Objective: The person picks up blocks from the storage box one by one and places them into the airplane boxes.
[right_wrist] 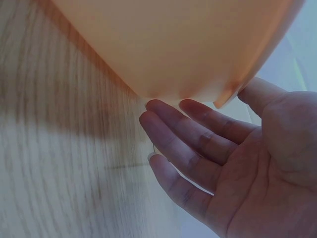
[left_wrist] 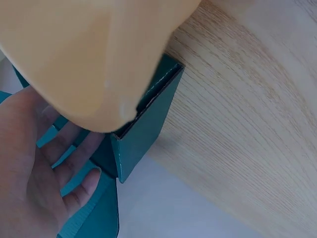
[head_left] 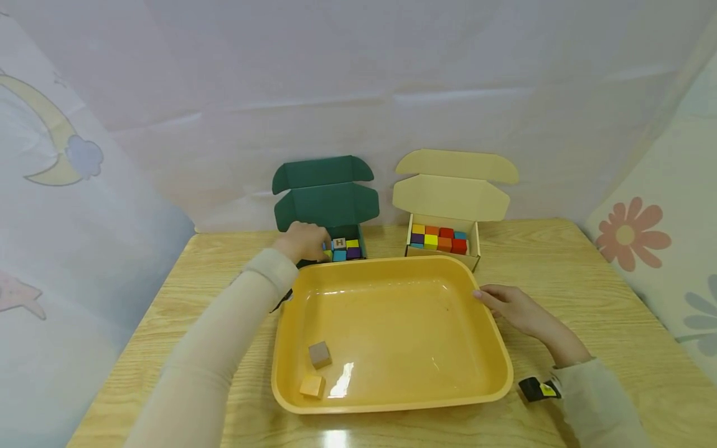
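Note:
My left hand (head_left: 305, 241) reaches over the tray's far left corner into the green box (head_left: 319, 202), fingers pointing down among small coloured blocks (head_left: 339, 256). In the left wrist view, the loosely bent fingers (left_wrist: 74, 148) of that hand are inside the box, partly behind the tray corner; I cannot tell whether they pinch a block. With thumb over the rim and fingers against the outer wall, my right hand (head_left: 512, 306) holds the right side of the yellow tray (head_left: 392, 336). A plain wooden block (head_left: 320, 354) and an orange-yellow block (head_left: 312, 386) lie in its near left corner.
To the right of the green box stands an open cream box (head_left: 448, 196), lid up, with several coloured blocks (head_left: 438, 240) inside. Both boxes sit behind the tray on the wooden table (head_left: 560, 267). A pale curtain (head_left: 358, 93) hangs behind.

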Demonstrator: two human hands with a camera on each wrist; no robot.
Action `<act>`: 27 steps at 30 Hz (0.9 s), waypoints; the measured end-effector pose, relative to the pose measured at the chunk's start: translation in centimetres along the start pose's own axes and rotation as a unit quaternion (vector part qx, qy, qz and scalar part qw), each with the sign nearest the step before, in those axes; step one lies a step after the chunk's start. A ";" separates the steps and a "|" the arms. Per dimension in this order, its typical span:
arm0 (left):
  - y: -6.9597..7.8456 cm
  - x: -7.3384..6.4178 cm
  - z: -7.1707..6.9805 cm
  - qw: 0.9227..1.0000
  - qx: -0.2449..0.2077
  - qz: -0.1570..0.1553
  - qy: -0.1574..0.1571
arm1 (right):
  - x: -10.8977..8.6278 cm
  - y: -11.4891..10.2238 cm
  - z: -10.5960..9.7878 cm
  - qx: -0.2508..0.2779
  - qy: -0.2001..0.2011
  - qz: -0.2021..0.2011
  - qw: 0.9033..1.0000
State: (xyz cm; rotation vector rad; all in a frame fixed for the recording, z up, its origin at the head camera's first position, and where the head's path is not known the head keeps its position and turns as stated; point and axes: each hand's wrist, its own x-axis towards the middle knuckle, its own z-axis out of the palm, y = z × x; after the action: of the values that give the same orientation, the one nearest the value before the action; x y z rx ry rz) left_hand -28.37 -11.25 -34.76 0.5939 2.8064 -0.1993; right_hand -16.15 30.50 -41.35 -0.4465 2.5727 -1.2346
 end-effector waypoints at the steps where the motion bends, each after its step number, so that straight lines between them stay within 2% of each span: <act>1: 0.1 0.0 0.0 1.000 0.004 0.000 -0.001 | 0.0 0.0 0.0 0.002 -0.001 0.000 1.000; 7: 0.2 0.6 0.3 1.000 0.015 0.006 0.005 | 0.0 0.1 0.1 0.005 -0.004 -0.002 1.000; 16: 0.1 0.5 0.2 0.997 -0.008 0.034 0.065 | 0.0 0.0 0.0 0.001 -0.002 -0.004 1.000; 22: 0.4 0.6 0.0 0.991 -0.036 0.059 0.113 | 0.0 0.0 0.0 -0.004 0.000 0.001 1.000; 27: 0.7 0.4 -0.6 0.987 -0.050 0.075 0.131 | 0.0 -0.1 0.1 -0.003 0.001 -0.001 1.000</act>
State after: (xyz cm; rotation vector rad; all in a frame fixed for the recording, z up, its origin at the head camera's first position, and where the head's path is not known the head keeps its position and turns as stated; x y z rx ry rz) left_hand -28.62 -10.35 -34.35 0.8587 2.9815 0.0523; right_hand -16.10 30.44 -41.34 -0.4483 2.5779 -1.2292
